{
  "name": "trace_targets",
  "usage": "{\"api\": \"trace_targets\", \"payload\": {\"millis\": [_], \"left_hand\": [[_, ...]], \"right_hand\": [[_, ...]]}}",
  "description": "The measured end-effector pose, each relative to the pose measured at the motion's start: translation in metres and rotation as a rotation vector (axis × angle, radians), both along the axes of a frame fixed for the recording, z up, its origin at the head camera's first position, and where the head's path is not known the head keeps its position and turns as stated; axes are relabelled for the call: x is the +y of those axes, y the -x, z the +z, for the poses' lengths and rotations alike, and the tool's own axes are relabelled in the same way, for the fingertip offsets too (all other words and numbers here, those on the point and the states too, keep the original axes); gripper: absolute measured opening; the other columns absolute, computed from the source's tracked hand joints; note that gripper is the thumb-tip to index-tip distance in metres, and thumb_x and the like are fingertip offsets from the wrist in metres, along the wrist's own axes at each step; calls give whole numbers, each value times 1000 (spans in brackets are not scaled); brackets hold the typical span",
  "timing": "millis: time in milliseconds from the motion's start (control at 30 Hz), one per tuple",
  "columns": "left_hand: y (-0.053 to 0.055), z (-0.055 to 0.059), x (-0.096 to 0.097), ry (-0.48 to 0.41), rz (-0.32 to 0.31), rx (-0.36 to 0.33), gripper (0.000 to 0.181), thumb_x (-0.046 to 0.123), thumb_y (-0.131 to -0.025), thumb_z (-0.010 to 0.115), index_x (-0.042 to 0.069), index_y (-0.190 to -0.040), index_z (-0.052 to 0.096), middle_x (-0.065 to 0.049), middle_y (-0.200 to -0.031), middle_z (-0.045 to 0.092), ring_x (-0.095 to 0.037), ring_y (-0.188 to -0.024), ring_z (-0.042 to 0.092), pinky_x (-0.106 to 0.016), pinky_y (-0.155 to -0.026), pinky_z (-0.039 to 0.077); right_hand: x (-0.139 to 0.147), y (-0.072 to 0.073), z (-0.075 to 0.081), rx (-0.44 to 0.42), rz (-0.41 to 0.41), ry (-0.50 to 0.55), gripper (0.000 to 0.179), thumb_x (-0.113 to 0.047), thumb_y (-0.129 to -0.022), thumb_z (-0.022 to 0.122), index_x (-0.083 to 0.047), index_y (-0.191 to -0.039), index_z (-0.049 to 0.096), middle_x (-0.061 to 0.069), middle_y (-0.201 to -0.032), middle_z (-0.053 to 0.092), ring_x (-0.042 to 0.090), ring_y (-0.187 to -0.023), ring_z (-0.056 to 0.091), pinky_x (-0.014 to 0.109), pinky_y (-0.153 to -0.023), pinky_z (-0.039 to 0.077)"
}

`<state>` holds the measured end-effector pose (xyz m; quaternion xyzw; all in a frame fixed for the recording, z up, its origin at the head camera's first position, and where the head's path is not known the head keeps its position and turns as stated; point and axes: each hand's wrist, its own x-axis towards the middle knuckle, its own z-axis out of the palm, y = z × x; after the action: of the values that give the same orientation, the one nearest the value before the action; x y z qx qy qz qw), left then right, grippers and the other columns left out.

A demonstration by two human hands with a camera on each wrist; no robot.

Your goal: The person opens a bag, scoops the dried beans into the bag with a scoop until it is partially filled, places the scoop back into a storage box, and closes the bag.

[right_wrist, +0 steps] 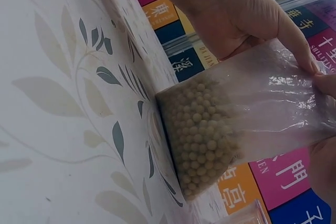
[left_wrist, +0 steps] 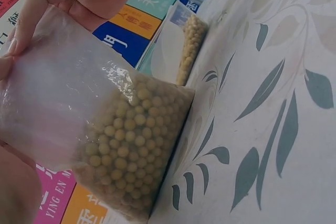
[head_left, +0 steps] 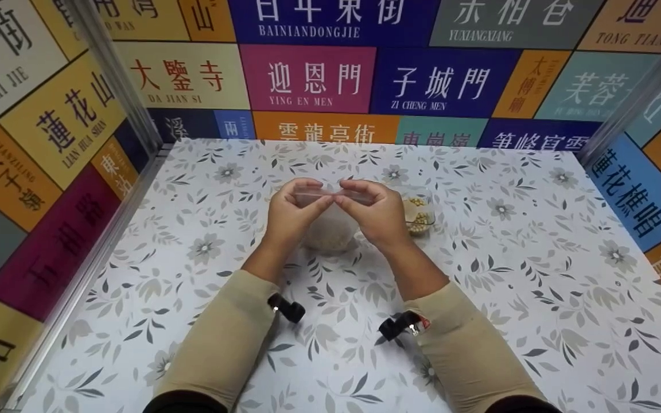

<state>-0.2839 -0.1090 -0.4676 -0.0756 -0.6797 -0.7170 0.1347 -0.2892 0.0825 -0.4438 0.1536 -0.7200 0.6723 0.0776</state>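
Note:
A clear plastic bag (head_left: 330, 230) stands upright on the table, its lower part filled with round yellowish beans (left_wrist: 131, 140). My left hand (head_left: 291, 213) pinches the bag's top edge between thumb and fingers. From the other side, my right hand (head_left: 381, 217) pinches the same edge, and the two thumbs meet at its middle. Above the beans the bag is slack and see-through, as the right wrist view shows. Behind the right hand is a clear container (head_left: 432, 221) with more of these beans, partly hidden by that hand.
A white tablecloth (head_left: 537, 241) with grey leaves and flowers covers the table. Upright panels (head_left: 307, 80) with coloured place-name signs border it at the back and both sides. Small black cameras (head_left: 287, 308) sit on both wrists.

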Motion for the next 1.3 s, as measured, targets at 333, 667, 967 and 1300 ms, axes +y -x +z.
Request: {"api": "trace_targets", "payload": {"millis": [333,667,967,1300], "left_hand": [[5,0,-6,7,39,-20,39,21,-94,90,6,-126,74,-5,-110,86,-21,-101,82,-29,-91,66],[14,-3,-27,-165,79,-25,29,6,-94,88,5,-120,75,-2,-99,85,-15,-94,79,-24,-85,64],[18,-6,-35,-176,70,-5,21,4,-101,79,3,-121,75,0,-100,85,-13,-97,82,-26,-97,65],[17,-6,-39,-175,63,-24,30,11,-104,77,5,-133,72,-5,-119,83,-17,-114,79,-28,-106,62]], "right_hand": [[7,7,1,-8,-45,-9,30,-15,-93,91,-4,-120,83,12,-114,85,15,-102,82,24,-90,67],[21,18,2,-16,-134,-9,32,-18,-90,94,-5,-118,84,-2,-96,84,12,-88,76,21,-82,63],[31,21,1,-63,-140,49,25,-14,-92,92,-4,-113,84,-3,-93,84,11,-88,79,22,-82,66],[34,24,1,-72,-102,29,34,-21,-100,85,-8,-131,79,5,-117,83,16,-110,79,22,-95,65]]}}
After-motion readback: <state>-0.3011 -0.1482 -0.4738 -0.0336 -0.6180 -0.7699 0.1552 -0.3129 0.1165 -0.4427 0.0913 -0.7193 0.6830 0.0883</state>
